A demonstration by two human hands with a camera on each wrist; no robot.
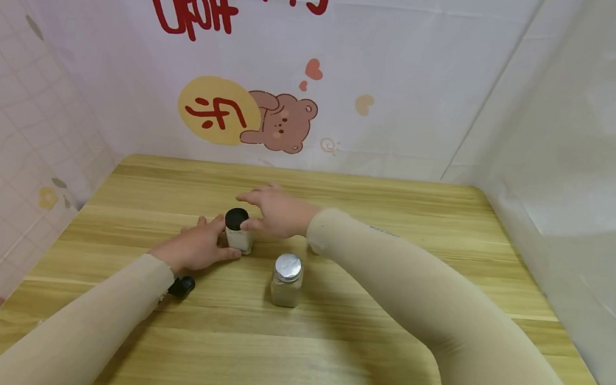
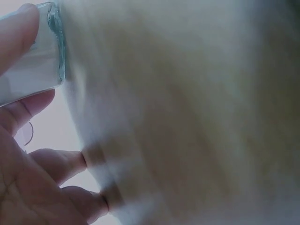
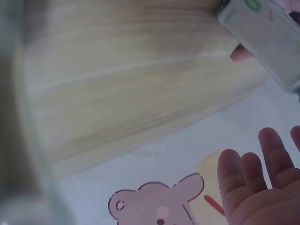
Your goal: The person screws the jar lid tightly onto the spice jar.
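One wood-grain table (image 1: 217,356) fronts a printed wall (image 1: 402,60), left grip (image 1: 198,249) clamped on a black-lidded jar (image 1: 237,240), right grip (image 1: 282,213) spread.

Black-lidded glass jar (image 1: 238,241), pale-filled, upright

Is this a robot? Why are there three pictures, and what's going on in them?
No robot here, just a person's two bare hands! The picture showing both arms comes from a camera worn on the head. The other two come from cameras on the wrists, one each, so they look tilted. On the wooden table stand a black-lidded jar and a silver-lidded jar. A small black thing near the left wrist is partly hidden. The left hand holds the black-lidded jar. The right hand has its thumb at that jar's lid; I can't tell whether it's pressing.
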